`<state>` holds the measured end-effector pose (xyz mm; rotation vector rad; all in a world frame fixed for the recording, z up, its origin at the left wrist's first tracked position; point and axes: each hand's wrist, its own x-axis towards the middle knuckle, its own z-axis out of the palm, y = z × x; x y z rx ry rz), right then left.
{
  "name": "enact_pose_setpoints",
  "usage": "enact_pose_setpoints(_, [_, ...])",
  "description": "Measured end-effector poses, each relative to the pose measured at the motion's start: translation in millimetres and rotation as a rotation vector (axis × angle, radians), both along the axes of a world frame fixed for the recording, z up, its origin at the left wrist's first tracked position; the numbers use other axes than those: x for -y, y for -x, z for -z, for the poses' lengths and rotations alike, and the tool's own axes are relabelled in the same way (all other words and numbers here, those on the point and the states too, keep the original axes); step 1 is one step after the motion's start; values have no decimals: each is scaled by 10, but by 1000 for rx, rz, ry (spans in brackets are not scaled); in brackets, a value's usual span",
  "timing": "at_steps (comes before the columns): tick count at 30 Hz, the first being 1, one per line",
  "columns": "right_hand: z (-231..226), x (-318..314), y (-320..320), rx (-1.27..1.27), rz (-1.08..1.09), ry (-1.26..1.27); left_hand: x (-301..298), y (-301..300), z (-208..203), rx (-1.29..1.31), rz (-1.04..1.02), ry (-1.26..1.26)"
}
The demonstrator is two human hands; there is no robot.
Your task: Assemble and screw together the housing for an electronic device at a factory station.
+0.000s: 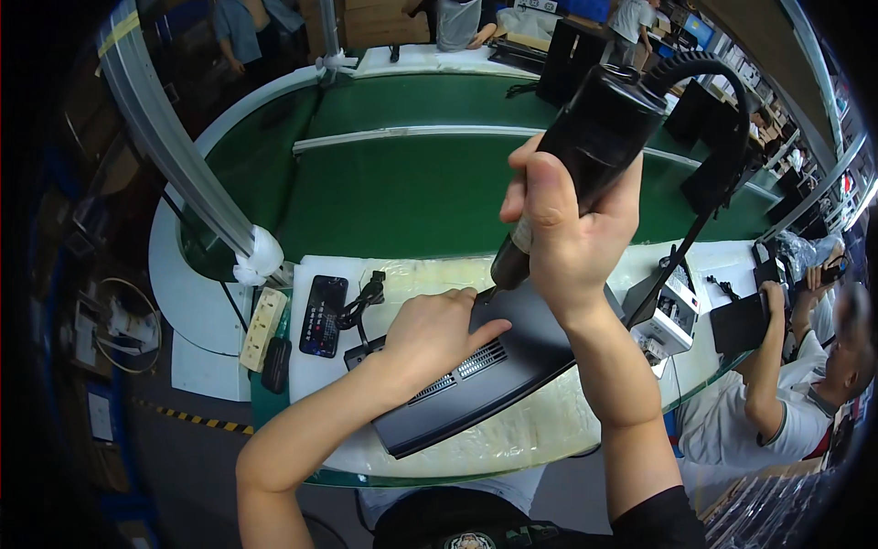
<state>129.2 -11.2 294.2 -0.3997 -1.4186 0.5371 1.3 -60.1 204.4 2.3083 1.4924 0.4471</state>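
A long dark grey casing (526,343) with slotted vents lies slantwise in front of me on a plastic-covered white pad. My left hand (434,334) rests palm down on it, thumb spread away from the fingers; the fingertips lie near its far edge. Wrapped around a black electric screwdriver (599,128) is my right hand (572,229). The tool tilts, its narrow end pointing down at the casing's far edge, right by my left fingertips. Whether its bit sits in a screw cannot be made out. A thick coiled cord (704,64) runs from the screwdriver's top.
A phone (324,316), a black cable (366,302) and a power strip (263,328) lie to the left. At right stands an open metal-cased unit (672,316). Beyond the pad runs a green conveyor (384,197). A metal post (183,137) rises at left; a co-worker (777,393) sits at right.
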Motion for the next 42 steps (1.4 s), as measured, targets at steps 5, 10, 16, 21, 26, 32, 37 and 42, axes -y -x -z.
enact_pose_setpoints(5, [51,-1,30,12,-17,8,14,29,131,27,23,-180])
enact_pose_setpoints(10, [59,-24,23,17,-15,18,17,12,85,16,8,-132])
enact_pose_setpoints(16, [-54,-86,44,48,106,88,3,-36,-36,-40,-19,16])
enact_pose_setpoints(21, [-400,254,-777,31,271,43,153,179,69,223,-48,-367])
enact_pose_setpoints(26, [-2,927,-1915,-22,725,-31,700,658,285,489,-449,-466])
enact_pose_setpoints(32, [846,1169,-2656,-48,1013,141,928,553,677,1386,-477,115])
enact_pose_setpoints(37, [1200,1045,-2776,-40,1025,82,909,328,696,1335,-515,9])
enact_pose_setpoints(42, [1105,1126,-2691,6,993,292,854,301,868,1425,-379,-3])
